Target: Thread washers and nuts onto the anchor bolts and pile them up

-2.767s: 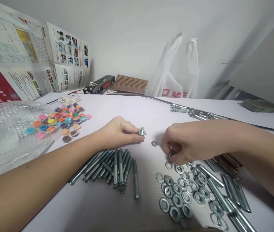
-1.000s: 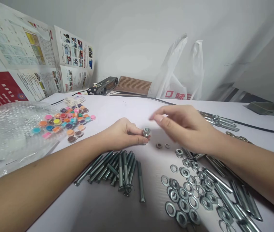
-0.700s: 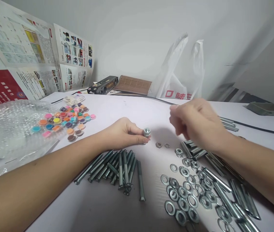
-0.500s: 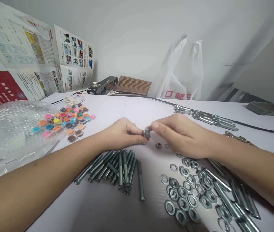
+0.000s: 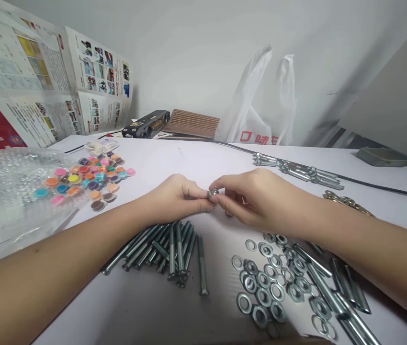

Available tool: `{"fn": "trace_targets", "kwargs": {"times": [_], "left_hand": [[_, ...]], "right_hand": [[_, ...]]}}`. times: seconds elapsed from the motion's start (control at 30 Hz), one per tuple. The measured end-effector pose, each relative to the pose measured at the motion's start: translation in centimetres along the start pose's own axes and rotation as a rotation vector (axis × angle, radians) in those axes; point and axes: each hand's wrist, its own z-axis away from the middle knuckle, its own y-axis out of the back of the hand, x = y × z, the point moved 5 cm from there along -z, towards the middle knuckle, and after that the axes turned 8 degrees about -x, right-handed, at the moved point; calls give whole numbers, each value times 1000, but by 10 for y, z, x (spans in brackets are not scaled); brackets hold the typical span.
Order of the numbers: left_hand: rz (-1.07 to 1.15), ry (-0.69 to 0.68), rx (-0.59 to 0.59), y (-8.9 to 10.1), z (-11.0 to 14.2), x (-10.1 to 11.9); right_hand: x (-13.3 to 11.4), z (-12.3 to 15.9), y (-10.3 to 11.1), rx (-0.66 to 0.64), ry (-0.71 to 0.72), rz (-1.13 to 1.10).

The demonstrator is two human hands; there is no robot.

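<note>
Between my two hands, in the middle of the table, is a small metal bolt [image 5: 213, 192] seen nearly end-on, with what looks like a nut at its tip. My left hand [image 5: 178, 197] pinches it between thumb and forefinger. The thumb and fingertips of my right hand [image 5: 261, 197] close on its end from the other side. Most of the bolt is hidden by the fingers. Below my left hand lies a pile of dark countersunk bolts [image 5: 179, 247], with one bolt [image 5: 202, 268] apart. Loose nuts and washers [image 5: 264, 296] spread below my right hand, beside metal sleeves [image 5: 327, 287].
Assembled bolts [image 5: 293, 170] lie along a black cable [image 5: 368, 181] at the back right. Brass-coloured rings [image 5: 347, 201] are beyond my right forearm. On the left are colourful small pots [image 5: 81, 179] and bubble wrap [image 5: 13, 191]. A white plastic bag [image 5: 254, 115] stands behind.
My right fingertips have come in onto the end of the bolt, where they were slightly apart from it. The whole view has shifted a little.
</note>
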Motion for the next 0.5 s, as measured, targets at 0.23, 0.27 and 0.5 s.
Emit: {"fn": "trace_targets", "kwargs": {"times": [0.23,0.27,0.5], "left_hand": [[-232,-192,159,3,3,15],[-225,-191,171,3,3,17],[-49,14,157,10,4,5]], "right_hand": [[-6,5,-1,37,-117,135],[-6,5,2,48,-122,115],[26,9,40,33,-345,-6]]}}
